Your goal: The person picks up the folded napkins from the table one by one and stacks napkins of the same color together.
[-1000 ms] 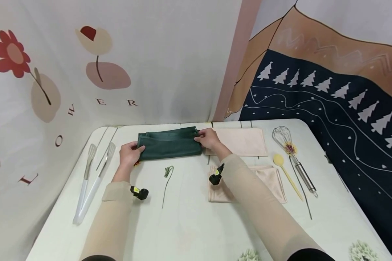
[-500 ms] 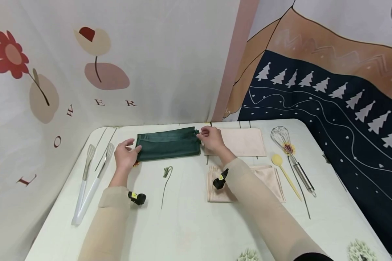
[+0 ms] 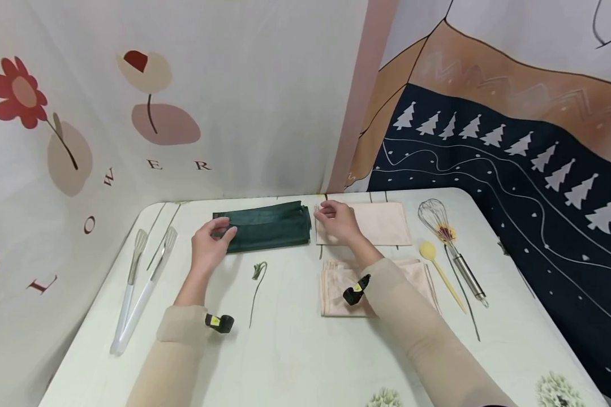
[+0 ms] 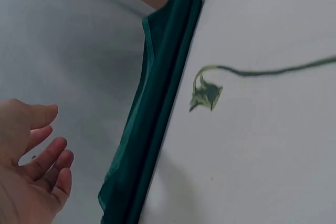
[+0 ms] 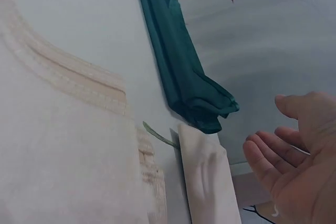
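Observation:
A dark green folded cloth [image 3: 270, 226] lies flat near the far edge of the table. My left hand [image 3: 210, 244] hovers over its left end, fingers loosely bent and holding nothing; the left wrist view shows a gap between that hand [image 4: 37, 156] and the green cloth [image 4: 157, 103]. Just past the cloth's right end is my right hand [image 3: 340, 221], above the left part of a folded pale pink cloth [image 3: 382, 223]. In the right wrist view the right hand's fingers [image 5: 268, 153] are relaxed, with nothing between them and the thumb.
A second pale pink folded cloth [image 3: 346, 302] lies nearer, partly under the right forearm. At right are a yellow spoon [image 3: 440, 271] and a wire whisk [image 3: 453, 249]. White-handled tongs [image 3: 137, 299] lie at left. Printed flowers [image 3: 257, 271] mark the tablecloth; patterned curtains [image 3: 265, 113] hang behind.
Both hands have let go of the green cloth's ends. The left hand has come up over the cloth's left end; the right hand has moved right, away from it. The cloth stays flat.

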`<control>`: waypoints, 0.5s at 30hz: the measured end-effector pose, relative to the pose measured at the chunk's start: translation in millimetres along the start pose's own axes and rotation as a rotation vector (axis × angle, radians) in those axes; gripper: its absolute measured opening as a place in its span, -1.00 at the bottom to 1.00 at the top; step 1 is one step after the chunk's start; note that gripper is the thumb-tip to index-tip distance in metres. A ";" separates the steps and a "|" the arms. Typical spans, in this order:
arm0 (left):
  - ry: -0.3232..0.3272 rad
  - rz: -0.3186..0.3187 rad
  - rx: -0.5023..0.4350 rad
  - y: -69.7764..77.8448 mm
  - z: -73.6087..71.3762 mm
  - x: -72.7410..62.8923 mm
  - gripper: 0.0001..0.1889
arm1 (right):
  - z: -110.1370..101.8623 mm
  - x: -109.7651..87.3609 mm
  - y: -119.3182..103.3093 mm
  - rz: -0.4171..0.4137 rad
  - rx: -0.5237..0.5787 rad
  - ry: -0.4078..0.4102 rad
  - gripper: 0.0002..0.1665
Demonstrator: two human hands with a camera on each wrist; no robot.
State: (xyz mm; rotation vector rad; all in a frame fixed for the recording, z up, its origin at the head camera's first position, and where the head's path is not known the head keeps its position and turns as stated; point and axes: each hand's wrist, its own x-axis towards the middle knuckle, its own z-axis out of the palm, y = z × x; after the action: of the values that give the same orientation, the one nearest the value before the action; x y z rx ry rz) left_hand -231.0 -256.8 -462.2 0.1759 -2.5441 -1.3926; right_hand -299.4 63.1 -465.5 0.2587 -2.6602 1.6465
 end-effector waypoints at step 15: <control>-0.151 0.084 0.000 21.5 16.4 -31.4 -0.57 | -20.2 -34.9 7.7 0.005 -0.015 -0.021 -0.49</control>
State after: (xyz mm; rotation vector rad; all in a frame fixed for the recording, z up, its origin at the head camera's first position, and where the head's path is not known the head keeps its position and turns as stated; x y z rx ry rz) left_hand -204.9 -225.1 -457.2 -0.0369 -2.6386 -1.4236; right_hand -267.8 89.2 -466.3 0.2701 -2.6897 1.6333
